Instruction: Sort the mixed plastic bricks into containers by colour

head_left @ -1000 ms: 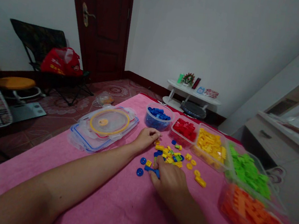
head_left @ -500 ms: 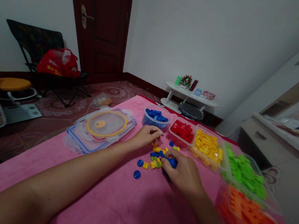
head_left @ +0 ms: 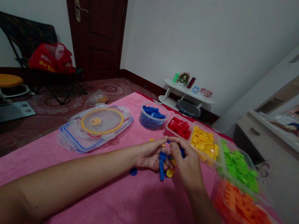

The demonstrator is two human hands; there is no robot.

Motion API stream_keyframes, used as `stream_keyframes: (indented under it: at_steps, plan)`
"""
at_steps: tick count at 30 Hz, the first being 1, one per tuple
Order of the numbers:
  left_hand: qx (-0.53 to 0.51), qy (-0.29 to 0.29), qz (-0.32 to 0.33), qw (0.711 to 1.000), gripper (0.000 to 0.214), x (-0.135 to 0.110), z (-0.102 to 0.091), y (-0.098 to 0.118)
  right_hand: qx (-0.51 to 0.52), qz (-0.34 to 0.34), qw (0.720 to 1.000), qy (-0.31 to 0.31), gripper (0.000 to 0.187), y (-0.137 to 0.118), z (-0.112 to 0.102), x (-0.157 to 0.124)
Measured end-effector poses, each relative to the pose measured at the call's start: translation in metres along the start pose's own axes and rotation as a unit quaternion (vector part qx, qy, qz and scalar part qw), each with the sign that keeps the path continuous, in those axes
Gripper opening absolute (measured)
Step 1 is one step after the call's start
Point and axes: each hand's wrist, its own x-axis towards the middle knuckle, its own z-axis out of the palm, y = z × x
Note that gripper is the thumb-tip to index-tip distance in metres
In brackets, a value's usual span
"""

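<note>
My left hand [head_left: 148,157] is turned palm up over the pink cloth, its fingers curled around a long blue building block [head_left: 161,168]. A round yellow piece [head_left: 169,172] shows just beyond that block; whether it is held or lies on the cloth I cannot tell. Touching the left fingertips, my right hand [head_left: 188,165] is closed, with a bit of another blue building block [head_left: 182,153] between thumb and fingers. A blue wheel [head_left: 133,171] lies below the left wrist. Both hands hide most of the small pile of yellow and blue pieces.
Clear tubs of blue [head_left: 153,117], red [head_left: 180,127], yellow [head_left: 205,142], green [head_left: 239,165] and orange blocks [head_left: 257,216] curve along the table's back and right side. Stacked plastic lids [head_left: 97,127] lie at the left. Pink cloth [head_left: 114,203] covers the table.
My left hand has moved right and turned palm up, now with a blue block in it. The right hand has risen slightly to meet it. The view has shifted a little.
</note>
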Motion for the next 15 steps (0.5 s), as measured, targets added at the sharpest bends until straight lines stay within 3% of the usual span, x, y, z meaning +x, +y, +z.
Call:
stream_keyframes:
  at_steps: [5, 12, 15]
  plan:
    - [-0.071, -0.002, 0.026, 0.997, 0.053, -0.003, 0.01, -0.002, 0.093, 0.012, 0.995, -0.036, 0.048, 0.0, 0.001, -0.003]
    - [-0.069, 0.082, 0.05, 0.993, 0.044, -0.007, 0.013, 0.0, 0.141, -0.01, 0.988, 0.054, 0.049, 0.01, -0.014, 0.007]
    - [-0.01, 0.132, 0.101, 0.986, 0.031, -0.01, 0.014, 0.015, 0.16, 0.002, 0.984, 0.083, 0.05, 0.012, -0.02, 0.011]
